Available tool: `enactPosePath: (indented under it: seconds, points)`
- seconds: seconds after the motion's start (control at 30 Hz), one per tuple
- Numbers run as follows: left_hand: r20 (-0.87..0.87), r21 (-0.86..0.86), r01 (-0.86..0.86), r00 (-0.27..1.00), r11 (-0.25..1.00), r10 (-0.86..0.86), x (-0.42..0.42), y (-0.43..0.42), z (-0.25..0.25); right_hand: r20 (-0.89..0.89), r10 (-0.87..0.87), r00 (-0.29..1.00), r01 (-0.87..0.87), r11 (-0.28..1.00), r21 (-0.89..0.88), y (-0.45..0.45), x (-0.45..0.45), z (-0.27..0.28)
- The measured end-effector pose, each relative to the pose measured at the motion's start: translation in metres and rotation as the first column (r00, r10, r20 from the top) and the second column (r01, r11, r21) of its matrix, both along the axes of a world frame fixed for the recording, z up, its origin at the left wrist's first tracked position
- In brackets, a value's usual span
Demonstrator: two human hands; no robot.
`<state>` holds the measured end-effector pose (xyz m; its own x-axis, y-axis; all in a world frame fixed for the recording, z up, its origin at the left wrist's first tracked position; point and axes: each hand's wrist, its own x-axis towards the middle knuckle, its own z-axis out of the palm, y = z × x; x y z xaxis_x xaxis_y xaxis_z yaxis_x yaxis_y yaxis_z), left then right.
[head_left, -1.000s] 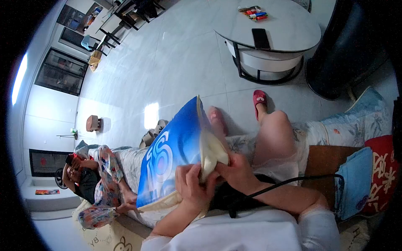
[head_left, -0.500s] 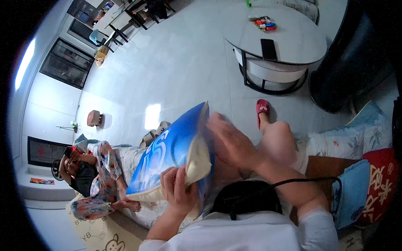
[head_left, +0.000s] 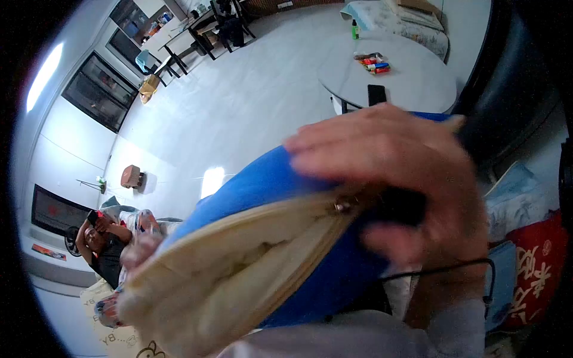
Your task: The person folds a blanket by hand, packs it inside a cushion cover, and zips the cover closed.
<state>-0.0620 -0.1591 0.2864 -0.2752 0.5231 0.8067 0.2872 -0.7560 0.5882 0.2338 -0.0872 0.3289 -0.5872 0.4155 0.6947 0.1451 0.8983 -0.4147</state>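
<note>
A blue cushion with a cream side panel is held up close to the camera, the panel turned toward me. A seam like a zip runs along the panel, and a small shiny metal piece sits at its right end. I cannot tell whether the seam is undone. My left hand, blurred and mostly hidden, grips the cushion's far left end. Over the right part of the cushion is my right hand, smeared by motion, its fingers stretched across the blue face and the thumb apart below.
On the left, a person reclines holding up a phone. A round table bears a black phone, colourful small items and a green bottle. A red cushion lies at right. A brown stool stands on the floor.
The cushion has been raised and turned, so its cream side now faces me. My left hand has moved left to its far end; my right hand has come up over its right part.
</note>
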Motion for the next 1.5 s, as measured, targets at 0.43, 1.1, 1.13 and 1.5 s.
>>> enactPosePath:
  seconds: [0.43, 1.1, 1.13, 1.5]
  points:
    - [0.471, -0.598, 0.563, 0.823, 0.571, -0.318, -0.025, -0.023, -0.128, 0.741, -0.059, 0.669, 0.247, 0.958, -0.147, -0.036, -0.040, -0.037]
    - [-0.805, -0.455, 0.075, 0.392, 0.888, -0.445, 0.029, 0.026, -0.038, 0.598, -0.255, 0.760, 0.345, 0.938, -0.038, -0.040, -0.063, -0.073]
    - [-0.827, -0.437, 0.067, 0.363, 0.897, -0.429, 0.030, 0.025, -0.038, 0.606, -0.259, 0.752, 0.350, 0.936, -0.034, -0.039, -0.063, -0.073]
    - [-0.874, -0.288, 0.097, 0.380, 0.953, -0.303, 0.046, 0.024, -0.043, 0.601, -0.236, 0.764, 0.405, 0.900, -0.162, -0.046, -0.055, -0.066]
